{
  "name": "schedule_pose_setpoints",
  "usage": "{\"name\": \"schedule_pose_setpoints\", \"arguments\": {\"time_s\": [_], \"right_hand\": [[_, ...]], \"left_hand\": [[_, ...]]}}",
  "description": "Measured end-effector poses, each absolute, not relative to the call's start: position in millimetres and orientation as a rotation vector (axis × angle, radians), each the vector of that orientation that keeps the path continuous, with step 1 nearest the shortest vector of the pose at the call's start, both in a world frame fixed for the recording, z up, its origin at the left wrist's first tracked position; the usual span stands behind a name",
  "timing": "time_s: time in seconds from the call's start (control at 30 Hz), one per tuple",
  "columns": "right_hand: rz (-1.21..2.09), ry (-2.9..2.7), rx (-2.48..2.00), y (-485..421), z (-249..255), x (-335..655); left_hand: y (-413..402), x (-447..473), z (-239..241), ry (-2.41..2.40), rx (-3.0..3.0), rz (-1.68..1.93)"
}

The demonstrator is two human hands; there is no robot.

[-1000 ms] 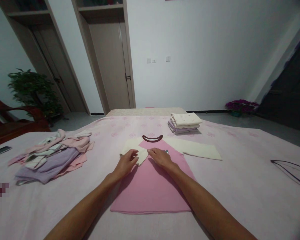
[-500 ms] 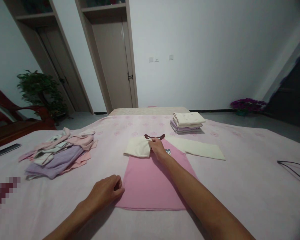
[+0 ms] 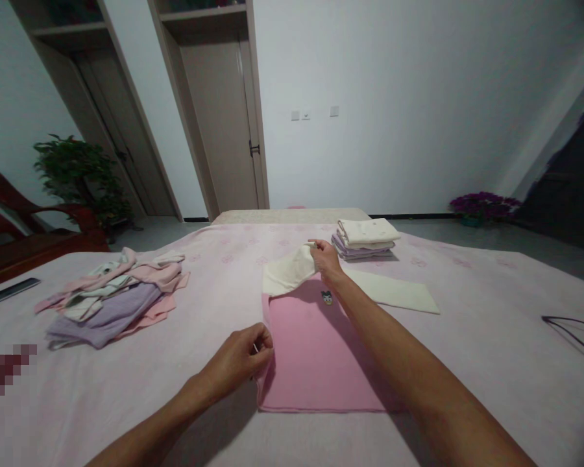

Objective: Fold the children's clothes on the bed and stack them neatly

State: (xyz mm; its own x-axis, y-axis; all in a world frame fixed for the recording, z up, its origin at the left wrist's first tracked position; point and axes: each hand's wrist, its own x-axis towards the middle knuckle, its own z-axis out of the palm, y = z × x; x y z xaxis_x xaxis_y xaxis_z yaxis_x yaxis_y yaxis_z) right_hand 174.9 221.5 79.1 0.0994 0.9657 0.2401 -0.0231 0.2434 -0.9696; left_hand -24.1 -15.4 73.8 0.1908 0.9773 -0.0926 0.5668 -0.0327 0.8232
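Note:
A pink shirt (image 3: 316,350) with cream sleeves lies on the bed in front of me. My left hand (image 3: 238,360) pinches its left side edge near the hem and lifts it. My right hand (image 3: 325,256) grips the shoulder and folded left sleeve (image 3: 287,272) near the collar, raised off the bed. The shirt's left side is turning over toward the middle. The right sleeve (image 3: 394,292) lies flat, stretched out to the right.
A loose heap of pink, purple and striped clothes (image 3: 111,295) lies to the left. A folded stack (image 3: 365,237) sits beyond the shirt. A dark wire hanger (image 3: 571,334) lies at the right edge. A dark flat object (image 3: 10,292) rests far left.
My left hand moved from the sleeve down to the shirt's lower left edge and took hold. My right hand took the shoulder, and both hands lifted the left side inward.

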Motion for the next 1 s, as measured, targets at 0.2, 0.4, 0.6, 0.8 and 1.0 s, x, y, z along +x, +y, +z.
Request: {"name": "schedule_pose_setpoints", "arguments": {"time_s": [0.2,0.4,0.6,0.8,1.0], "right_hand": [[0.882,-1.290,-1.000,229,95,187],[0.740,-1.408,-0.960,224,102,191],[0.431,-1.753,-0.848,174,113,188],[0.019,-2.370,-0.412,113,82,182],[-0.170,-2.636,-0.281,82,42,174]], "left_hand": [[-2,11,48,1.299,1.612,0.678],[23,9,31,1.151,1.330,0.629],[79,-23,48,1.265,1.028,1.174],[121,-26,37,1.218,1.006,1.171],[154,-19,30,1.373,1.155,1.096]]}}
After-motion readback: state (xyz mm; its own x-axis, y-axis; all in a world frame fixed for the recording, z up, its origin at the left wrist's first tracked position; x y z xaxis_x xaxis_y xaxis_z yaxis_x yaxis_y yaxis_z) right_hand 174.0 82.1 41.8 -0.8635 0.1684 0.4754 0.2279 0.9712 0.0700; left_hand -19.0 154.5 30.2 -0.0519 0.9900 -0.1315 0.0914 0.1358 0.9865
